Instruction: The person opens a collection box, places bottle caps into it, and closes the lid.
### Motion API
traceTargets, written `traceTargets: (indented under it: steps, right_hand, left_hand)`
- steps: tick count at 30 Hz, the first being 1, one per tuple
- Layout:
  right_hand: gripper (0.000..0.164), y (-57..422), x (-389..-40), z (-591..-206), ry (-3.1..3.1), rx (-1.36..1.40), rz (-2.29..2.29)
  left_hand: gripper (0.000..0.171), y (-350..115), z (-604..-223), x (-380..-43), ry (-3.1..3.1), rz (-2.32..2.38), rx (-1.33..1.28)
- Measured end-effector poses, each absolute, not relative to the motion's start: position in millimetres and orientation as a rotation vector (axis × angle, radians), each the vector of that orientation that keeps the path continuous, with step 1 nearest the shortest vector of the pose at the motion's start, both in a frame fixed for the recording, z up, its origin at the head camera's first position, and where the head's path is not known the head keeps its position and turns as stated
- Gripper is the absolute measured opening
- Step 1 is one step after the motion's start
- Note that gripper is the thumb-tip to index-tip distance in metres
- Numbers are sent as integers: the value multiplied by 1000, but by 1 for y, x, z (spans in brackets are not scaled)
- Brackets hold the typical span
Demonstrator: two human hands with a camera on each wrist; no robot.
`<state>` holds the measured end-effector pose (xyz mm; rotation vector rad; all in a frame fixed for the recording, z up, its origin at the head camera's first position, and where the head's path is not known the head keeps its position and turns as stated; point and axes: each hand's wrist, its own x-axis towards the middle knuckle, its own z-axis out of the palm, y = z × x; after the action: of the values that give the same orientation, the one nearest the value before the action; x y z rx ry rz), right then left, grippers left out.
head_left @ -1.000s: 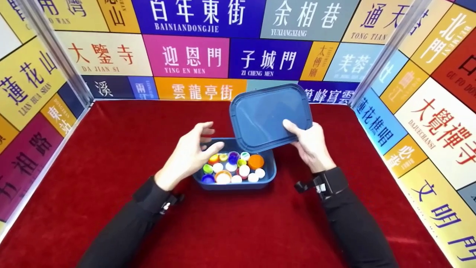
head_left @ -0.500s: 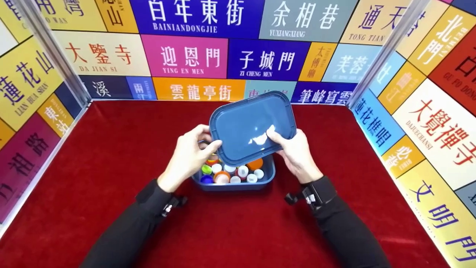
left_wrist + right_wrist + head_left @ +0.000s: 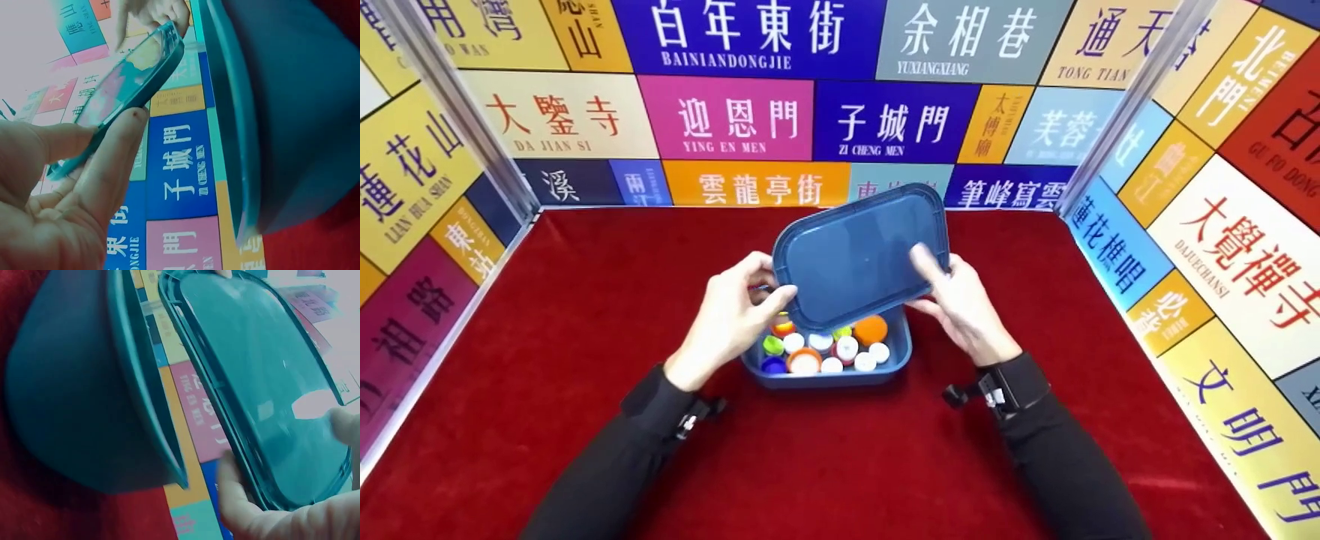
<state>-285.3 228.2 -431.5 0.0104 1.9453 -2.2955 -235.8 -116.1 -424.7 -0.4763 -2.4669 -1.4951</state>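
Note:
A blue plastic lid [image 3: 859, 259] is held tilted above a matching blue container [image 3: 829, 380]. Bottle caps in white, orange, green and purple fill the container, the rear ones hidden behind the lid. My left hand [image 3: 724, 311] pinches the lid's left edge between thumb and fingers; the left wrist view shows the lid [image 3: 132, 95] gripped there. At the lid's right end is my right hand [image 3: 967, 311], its thumb raised off the surface in the left wrist view and its fingers near the lower edge. The right wrist view has the thumb [image 3: 343, 424] overlapping the lid.
Red cloth [image 3: 840, 465] covers the table under the container. Upright panels [image 3: 735, 120] printed with coloured signs stand at the back and both sides, joined by metal corner posts [image 3: 472, 112].
The lid has come left and down to the left hand, whose thumb and fingers now pinch its edge. The right thumb has lifted from the lid's surface.

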Motion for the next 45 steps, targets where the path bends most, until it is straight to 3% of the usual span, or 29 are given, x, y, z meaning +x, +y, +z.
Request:
traceTargets:
  steps: [7, 10, 19, 21, 25, 27, 29, 35, 39, 45]
  right_hand:
    - [110, 249, -286, -413, 1842, 20, -2169]
    - [116, 260, -285, -408, 1787, 43, -2162]
    - [94, 276, -286, -402, 1765, 46, -2142]
    - [78, 276, -287, -404, 1793, 73, -2126]
    - [30, 277, -288, -410, 1802, 119, -2114]
    - [17, 277, -289, -413, 1805, 111, -2105]
    - [19, 277, -290, -415, 1815, 98, -2090]
    - [52, 276, -290, -418, 1846, 55, -2069]
    - [55, 273, -290, -416, 1868, 32, -2084]
    - [56, 267, -289, -416, 1943, 1, -2068]
  left_hand:
    - [27, -127, -421, -239, -2364, -1392, -573]
    - [25, -133, -417, -241, -2319, -1261, -624]
    - [25, -152, -411, -244, -2248, -894, -929]
    - [25, -153, -411, -244, -2268, -881, -989]
    - [24, -154, -414, -244, -2317, -888, -1064]
    - [25, -153, -416, -245, -2331, -890, -1078]
    - [26, -153, -419, -246, -2332, -888, -1086]
    - [33, -154, -419, -253, -2302, -888, -1073]
    - [41, -156, -419, -258, -2337, -940, -944]
    - [41, -161, -421, -253, -2485, -1311, -483]
